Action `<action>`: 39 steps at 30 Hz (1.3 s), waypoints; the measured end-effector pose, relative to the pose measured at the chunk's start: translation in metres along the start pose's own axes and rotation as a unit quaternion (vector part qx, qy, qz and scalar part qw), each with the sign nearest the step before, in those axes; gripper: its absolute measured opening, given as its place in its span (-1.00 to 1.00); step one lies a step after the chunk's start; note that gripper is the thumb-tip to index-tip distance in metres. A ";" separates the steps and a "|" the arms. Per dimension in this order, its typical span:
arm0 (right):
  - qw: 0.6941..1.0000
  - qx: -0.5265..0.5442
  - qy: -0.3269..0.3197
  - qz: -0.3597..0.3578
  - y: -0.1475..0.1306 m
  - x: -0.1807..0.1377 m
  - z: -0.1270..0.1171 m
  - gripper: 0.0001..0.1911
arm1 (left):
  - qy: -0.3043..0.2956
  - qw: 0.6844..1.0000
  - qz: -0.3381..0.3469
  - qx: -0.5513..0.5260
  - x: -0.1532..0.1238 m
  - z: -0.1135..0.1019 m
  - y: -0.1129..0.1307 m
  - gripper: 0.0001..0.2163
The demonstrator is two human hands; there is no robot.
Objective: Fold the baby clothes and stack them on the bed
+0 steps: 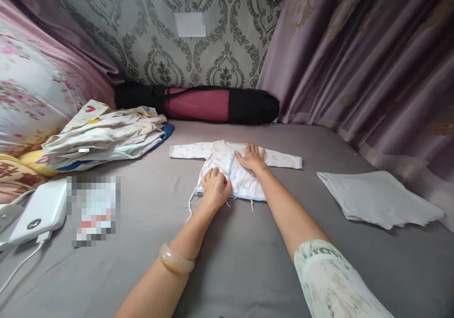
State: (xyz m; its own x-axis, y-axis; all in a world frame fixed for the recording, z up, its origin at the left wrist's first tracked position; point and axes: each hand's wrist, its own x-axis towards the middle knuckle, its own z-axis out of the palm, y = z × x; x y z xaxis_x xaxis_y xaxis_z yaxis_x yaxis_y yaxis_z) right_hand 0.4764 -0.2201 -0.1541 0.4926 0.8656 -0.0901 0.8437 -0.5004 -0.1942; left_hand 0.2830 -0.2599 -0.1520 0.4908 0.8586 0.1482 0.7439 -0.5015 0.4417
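A small white baby shirt (244, 178) with pale blue trim lies spread flat on the grey bed sheet (234, 252), sleeves stretched out to both sides. My right hand (251, 157) rests flat on its chest area, fingers stretched out. My left hand (214, 188) sits on the shirt's lower left part with fingers curled, pinching the fabric near the tie strings. A pale bangle (175, 260) circles my left wrist.
A pile of folded clothes (106, 136) lies at the left. A folded grey cloth (379, 197) lies at the right. A black and red rolled bag (198, 104) runs along the wall. A white power bank (40, 211) with cable sits at the near left. Curtains hang on the right.
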 end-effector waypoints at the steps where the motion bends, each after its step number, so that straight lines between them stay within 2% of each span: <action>1: 1.000 -0.005 0.014 -0.010 0.002 0.000 0.001 -0.15 | -0.003 1.000 -0.001 -0.003 0.000 -0.001 0.000 -0.91; 6: 0.998 -0.009 0.063 -0.024 0.007 -0.002 0.007 -0.18 | -0.010 1.000 -0.017 -0.024 0.002 -0.002 -0.001 -0.92; 11: 0.997 0.022 0.040 -0.057 0.012 -0.005 0.003 -0.32 | -0.006 0.999 -0.022 -0.031 0.004 -0.002 -0.003 -0.89; 18: 0.997 0.032 -0.025 -0.062 -0.005 -0.061 0.009 -0.28 | -0.016 0.999 -0.022 -0.038 0.004 -0.007 -0.001 -0.86; 21: 0.998 0.020 -0.005 -0.061 -0.013 -0.079 0.014 -0.28 | -0.014 0.999 -0.021 -0.036 0.003 -0.009 -0.001 -0.86; 24: 0.998 0.005 0.025 -0.059 -0.016 -0.084 0.014 -0.30 | -0.013 0.999 -0.012 -0.040 0.004 -0.011 -0.002 -0.87; 26: 0.998 0.015 0.011 -0.060 -0.016 -0.084 0.011 -0.29 | -0.004 0.998 -0.016 -0.062 0.007 -0.014 -0.005 -0.86; 31: 0.995 0.029 -0.005 -0.099 -0.024 -0.097 0.008 -0.28 | 0.099 0.983 -0.087 -0.129 0.015 -0.033 -0.028 -0.80; 33: 0.992 0.022 -0.009 -0.123 -0.028 -0.104 0.011 -0.28 | 0.118 0.977 -0.128 -0.126 0.018 -0.042 -0.043 -0.82; 36: 0.991 0.017 -0.017 -0.130 -0.032 -0.109 0.014 -0.28 | 0.089 0.970 -0.194 -0.114 0.021 -0.053 -0.064 -0.86; 39: 0.992 0.012 -0.021 -0.125 -0.034 -0.108 0.013 -0.28 | 0.018 0.967 -0.231 -0.108 0.021 -0.060 -0.073 -0.84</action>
State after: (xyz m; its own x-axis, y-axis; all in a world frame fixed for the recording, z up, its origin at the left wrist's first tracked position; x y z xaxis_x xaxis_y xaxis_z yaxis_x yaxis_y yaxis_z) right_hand 0.3919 -0.2968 -0.1501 0.2578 0.9631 -0.0774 0.9329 -0.2690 -0.2395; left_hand 0.2114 -0.1987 -0.1280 0.1098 0.9907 -0.0808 0.7660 -0.0326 0.6420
